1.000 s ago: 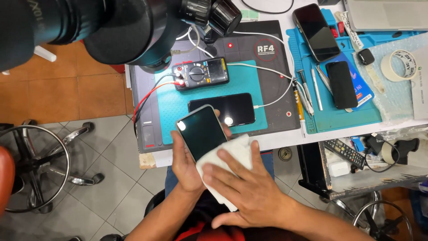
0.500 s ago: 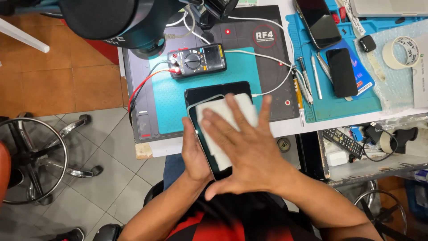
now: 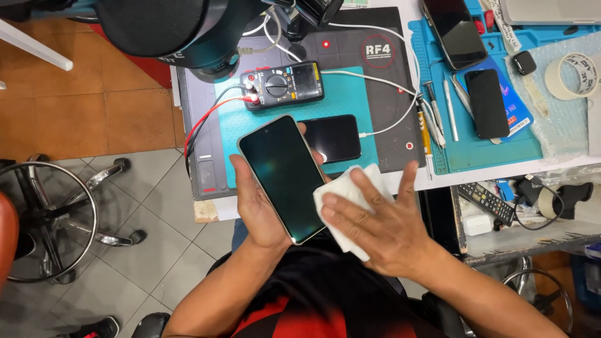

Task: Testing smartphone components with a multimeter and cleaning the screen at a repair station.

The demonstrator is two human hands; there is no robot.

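My left hand (image 3: pixel 256 209) cradles a smartphone (image 3: pixel 283 175) with a dark, blank screen facing up, held over my lap at the table's front edge. My right hand (image 3: pixel 375 219) lies flat with fingers spread on a white cloth (image 3: pixel 341 188), pressing it just right of the phone's lower edge. The cloth is off the screen now.
On the grey mat (image 3: pixel 388 119) lie a second phone (image 3: pixel 332 138) plugged into a white cable, and a multimeter (image 3: pixel 282 84) with red and black leads. A blue mat (image 3: pixel 501 150) holds two phones, tools and tape (image 3: pixel 570 75). A black microscope head (image 3: pixel 181 28) overhangs; a chair base (image 3: pixel 56 219) stands left.
Half a second ago my right hand pressed the cloth over the phone's screen; it has since slid right and down off the screen, leaving the glass uncovered.
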